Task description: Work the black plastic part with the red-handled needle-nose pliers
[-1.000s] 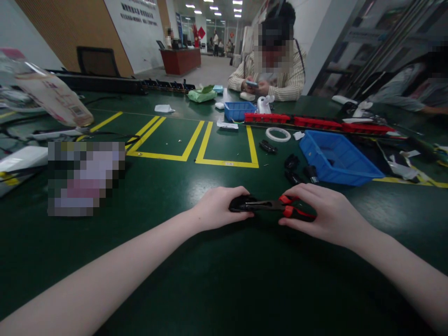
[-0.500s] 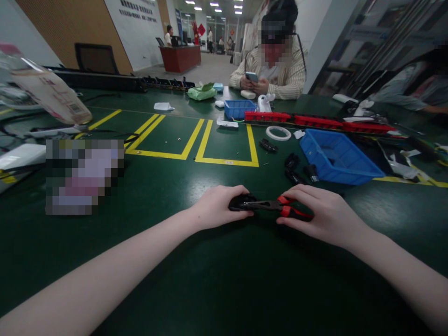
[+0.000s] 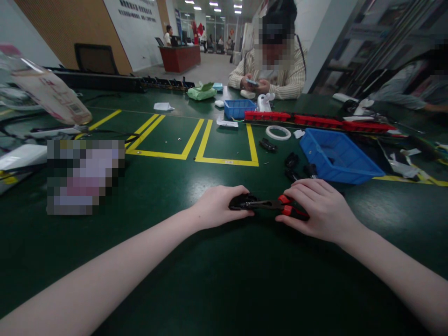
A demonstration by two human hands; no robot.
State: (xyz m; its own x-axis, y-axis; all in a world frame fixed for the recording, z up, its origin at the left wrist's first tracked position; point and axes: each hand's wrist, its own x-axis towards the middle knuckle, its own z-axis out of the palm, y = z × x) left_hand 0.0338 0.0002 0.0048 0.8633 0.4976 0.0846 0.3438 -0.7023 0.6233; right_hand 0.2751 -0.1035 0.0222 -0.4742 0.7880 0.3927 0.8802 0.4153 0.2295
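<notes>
My left hand (image 3: 219,206) rests on the green table (image 3: 224,280) with its fingers curled round a small black part (image 3: 241,201). My right hand (image 3: 320,207) is closed over the red handles of a pair of pliers (image 3: 276,205). The pliers' metal jaws point left and meet the black part between my two hands. Much of the handles is hidden under my right fingers.
A blue bin (image 3: 336,156) stands just behind my right hand, with several loose black parts (image 3: 292,163) beside it. Farther back lie a white tape ring (image 3: 278,133), a small blue tray (image 3: 238,109) and a long red strip (image 3: 315,120). A person sits opposite, holding a phone (image 3: 252,83).
My right hand has closed further over the plier handles and shifted slightly left. My left hand and the black part have stayed in place.
</notes>
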